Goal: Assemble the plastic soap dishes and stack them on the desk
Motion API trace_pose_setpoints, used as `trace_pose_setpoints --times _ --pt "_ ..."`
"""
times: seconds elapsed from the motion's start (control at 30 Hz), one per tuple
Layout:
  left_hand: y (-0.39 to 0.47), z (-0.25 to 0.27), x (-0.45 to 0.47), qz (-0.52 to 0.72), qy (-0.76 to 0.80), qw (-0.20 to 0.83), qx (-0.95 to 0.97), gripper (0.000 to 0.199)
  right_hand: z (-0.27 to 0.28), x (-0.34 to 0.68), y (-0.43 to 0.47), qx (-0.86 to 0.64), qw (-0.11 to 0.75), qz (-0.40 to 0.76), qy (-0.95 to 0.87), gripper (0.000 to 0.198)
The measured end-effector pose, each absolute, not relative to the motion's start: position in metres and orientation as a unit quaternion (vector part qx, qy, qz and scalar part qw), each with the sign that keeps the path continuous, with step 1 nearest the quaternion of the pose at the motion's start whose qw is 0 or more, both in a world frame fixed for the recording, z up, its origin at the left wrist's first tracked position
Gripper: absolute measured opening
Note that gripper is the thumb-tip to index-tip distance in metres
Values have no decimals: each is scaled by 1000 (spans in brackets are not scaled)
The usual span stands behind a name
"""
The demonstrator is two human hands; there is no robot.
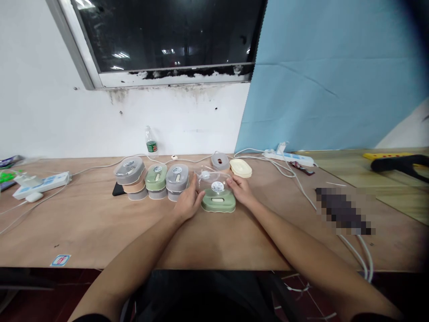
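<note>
Where the left edge cut the view, bright green items (7, 176) showed only in part, too crowded to name. Next along the wooden table (90, 232) lay a white power strip (53, 182) with plugs in it. A black flat object (118, 189) stuck out from behind a three-tier stack of boxes (129, 171), most of it hidden. A labelled bottle (151, 142) stood behind, near the wall. Then came a green-lidded stack (156, 178) and a grey-lidded stack (177, 178), the latter's lower right side covered by the left hand (189, 200). That hand's forefinger pointed up along the left side of some clear plastic (208, 182), thumb apart from it; whether film was pinched between them, could not tell. The green box (218, 206) sat on the table between the hands, the plastic with its round label (217, 186) above its back part; print unreadable. Behind was a grey container (220, 160), its lower part hard to make out through the plastic. The right hand (241, 188) had thumb and fingers closed on the plastic's right edge, rear fingers hidden. Beyond it, a cream lid (241, 168). Farther right: another power strip (291, 158), a dark object (345, 212) masked by coarse pixels, and a black frame-like object (398, 164) running out of view.
</note>
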State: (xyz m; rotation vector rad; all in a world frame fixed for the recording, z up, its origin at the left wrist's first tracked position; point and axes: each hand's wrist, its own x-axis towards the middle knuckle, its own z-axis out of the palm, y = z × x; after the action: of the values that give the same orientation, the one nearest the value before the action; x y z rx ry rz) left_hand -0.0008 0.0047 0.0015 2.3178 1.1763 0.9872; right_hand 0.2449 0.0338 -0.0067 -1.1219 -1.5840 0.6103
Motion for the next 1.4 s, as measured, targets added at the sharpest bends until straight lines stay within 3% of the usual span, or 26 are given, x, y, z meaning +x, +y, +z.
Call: trace_pose_setpoints --times 0.2,0.4,0.57,1.03,1.2,1.4 --pt "4 2 0 328 437 221 808 66 0 253 31 -503 446 219 -707 58" --pt "9 -7 10 290 442 276 802 70 14 273 33 -556 237 281 -746 63" --pt "2 2 13 220 451 248 829 77 19 280 31 -597 161 365 -697 63" --pt "1 5 4 216 457 175 845 65 -1 273 36 -550 265 405 -681 48" --pt "5 3 -1 208 442 184 853 72 -5 277 39 -533 276 415 -684 47" --pt "3 11 -1 212 411 197 864 60 -5 278 39 -519 271 417 -695 48"
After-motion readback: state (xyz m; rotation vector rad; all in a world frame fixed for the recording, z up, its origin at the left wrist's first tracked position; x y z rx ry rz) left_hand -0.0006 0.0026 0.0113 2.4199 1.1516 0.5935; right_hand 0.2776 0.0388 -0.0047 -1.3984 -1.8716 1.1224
